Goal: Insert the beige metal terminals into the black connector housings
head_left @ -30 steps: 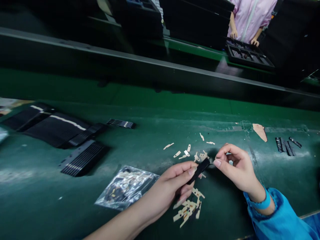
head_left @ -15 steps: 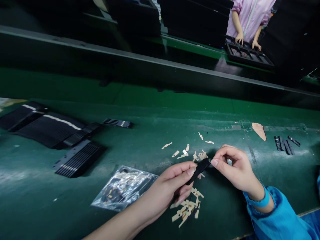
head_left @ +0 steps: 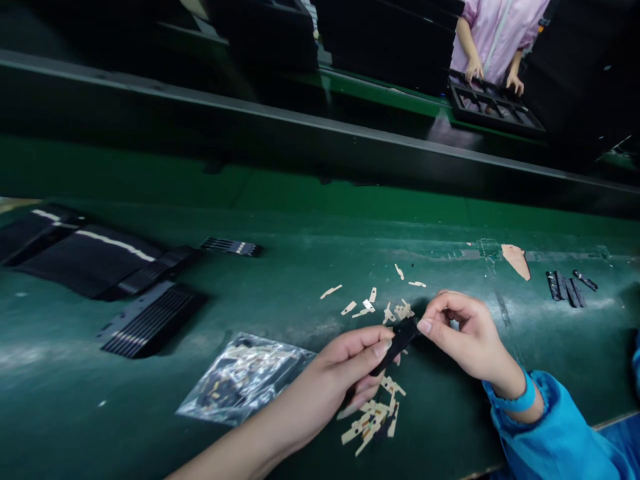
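Observation:
My left hand (head_left: 350,367) is closed around a slim black bar-shaped part (head_left: 397,345), tilted up to the right. At that part's upper end, thumb and forefinger of my right hand (head_left: 460,330) pinch together; whatever is between them is too small to make out. Small flat cream-coloured pieces (head_left: 370,427) lie in a heap below my left hand. More cream pieces (head_left: 367,305) are scattered just beyond the black part. To the left of my left wrist lies a clear plastic bag (head_left: 240,380) with small pieces inside.
Stacked black slatted parts (head_left: 145,320) and black strips (head_left: 95,257) lie at left, with a smaller slatted piece (head_left: 230,247) nearby. Several short black parts (head_left: 567,288) and a tan scrap (head_left: 516,261) lie at right. Across a raised ledge (head_left: 300,120), a co-worker handles a black tray (head_left: 495,107).
Both hands keep nearly the same pose at the black part. The whole view has shifted slightly. Across the ledge, the co-worker's hands have moved a little over the tray.

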The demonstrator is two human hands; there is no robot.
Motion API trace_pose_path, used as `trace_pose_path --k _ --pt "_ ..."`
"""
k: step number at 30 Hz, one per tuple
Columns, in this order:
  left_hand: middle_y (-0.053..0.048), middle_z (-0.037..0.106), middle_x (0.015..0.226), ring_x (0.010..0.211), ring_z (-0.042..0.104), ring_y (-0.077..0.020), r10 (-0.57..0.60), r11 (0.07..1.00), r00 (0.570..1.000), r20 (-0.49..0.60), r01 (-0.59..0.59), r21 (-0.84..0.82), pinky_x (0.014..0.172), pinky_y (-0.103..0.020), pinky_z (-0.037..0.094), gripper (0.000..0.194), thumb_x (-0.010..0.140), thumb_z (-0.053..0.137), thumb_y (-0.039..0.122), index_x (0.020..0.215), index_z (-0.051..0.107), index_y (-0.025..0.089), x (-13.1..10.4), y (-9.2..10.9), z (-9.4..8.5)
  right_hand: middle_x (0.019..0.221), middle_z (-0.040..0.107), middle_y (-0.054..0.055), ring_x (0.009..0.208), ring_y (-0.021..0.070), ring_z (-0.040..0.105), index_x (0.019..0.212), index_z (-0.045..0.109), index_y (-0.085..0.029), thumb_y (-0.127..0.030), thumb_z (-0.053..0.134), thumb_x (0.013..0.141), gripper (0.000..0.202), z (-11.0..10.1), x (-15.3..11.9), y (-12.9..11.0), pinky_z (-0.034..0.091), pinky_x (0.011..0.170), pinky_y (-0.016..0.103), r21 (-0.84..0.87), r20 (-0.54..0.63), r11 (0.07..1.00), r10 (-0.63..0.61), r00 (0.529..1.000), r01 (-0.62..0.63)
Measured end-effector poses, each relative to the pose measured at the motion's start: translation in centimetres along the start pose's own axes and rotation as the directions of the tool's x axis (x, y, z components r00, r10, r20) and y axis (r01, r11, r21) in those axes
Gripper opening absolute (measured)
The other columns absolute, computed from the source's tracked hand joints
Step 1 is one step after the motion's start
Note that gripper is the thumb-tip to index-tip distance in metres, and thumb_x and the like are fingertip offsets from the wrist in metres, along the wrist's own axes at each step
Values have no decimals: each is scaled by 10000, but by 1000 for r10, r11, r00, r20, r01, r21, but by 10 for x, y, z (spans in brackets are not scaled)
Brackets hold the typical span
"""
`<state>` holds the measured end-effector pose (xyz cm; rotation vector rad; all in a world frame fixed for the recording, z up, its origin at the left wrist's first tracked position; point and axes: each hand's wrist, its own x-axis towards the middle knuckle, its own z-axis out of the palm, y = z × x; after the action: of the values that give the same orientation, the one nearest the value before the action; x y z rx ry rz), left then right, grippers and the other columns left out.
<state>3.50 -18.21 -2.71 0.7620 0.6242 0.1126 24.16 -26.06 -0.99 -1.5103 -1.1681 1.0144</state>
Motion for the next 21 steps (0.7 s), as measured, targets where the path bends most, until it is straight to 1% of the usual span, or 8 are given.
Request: trace_pose_path --k 4,6,9,12,15,18,19,21 --pt "107 308 614 510 190 -79 -37 999 999 27 37 13 436 -188 170 486 811 782 637 891 594 196 -2 1 -2 703 544 -34 590 116 437 819 652 -207 -351 819 851 223 -2 2 4 342 518 243 114 76 988 96 992 -105" --pt "98 324 628 518 210 -87 -28 993 999 28 24 118 455 -196 193 466 856 720 649 900 606 199 -4 2 -3 698 490 -56 591 109 411 808 593 -215 -340 865 800 299 -5 3 4 336 521 234 119 39 987 108 993 -111" --pt "55 430 666 565 360 -115 156 889 988 -6 -137 437 525 -218 298 417 994 536 592 887 641 203 -10 4 0 677 469 -58 581 106 389 740 547 -213 -342 838 825 329 -9 3 -1 328 523 237 50 -37 996 73 997 -72" --pt "22 549 701 633 501 -158 370 695 928 -36 -251 673 599 -249 380 386 1054 438 492 904 669 222 -15 4 4 676 535 -27 607 128 456 723 615 -203 -328 785 859 250 -8 0 -8 354 535 252 -3 110 999 44 993 -44" --pt "5 636 721 648 569 -188 424 633 903 -69 -241 736 622 -266 429 330 1047 462 444 928 691 239 -15 3 7 650 526 -26 604 135 466 679 604 -205 -273 750 861 243 -3 -2 -9 350 538 261 -68 188 998 3 982 10" --pt "-11 698 769 697 633 -220 434 608 898 -70 -235 759 650 -277 470 306 1036 483 436 977 725 258 -14 2 5 605 469 -45 558 127 436 647 564 -212 -259 723 885 290 0 -1 -7 332 523 264 -213 132 976 -19 991 47" --pt "-16 717 798 729 656 -232 435 604 897 -75 -229 763 672 -281 485 305 1031 488 443 999 736 267 -14 2 5 624 496 -41 567 131 459 687 595 -214 -274 737 882 248 0 -1 -7 353 532 265 -270 101 960 -44 994 70" --pt "-25 748 881 822 694 -258 420 613 903 -95 -205 763 738 -288 513 304 1013 515 477 1034 751 286 -12 2 3 790 643 3 686 165 579 899 698 -221 -330 780 869 140 -1 -3 -10 461 629 283 -371 100 914 -138 985 166"
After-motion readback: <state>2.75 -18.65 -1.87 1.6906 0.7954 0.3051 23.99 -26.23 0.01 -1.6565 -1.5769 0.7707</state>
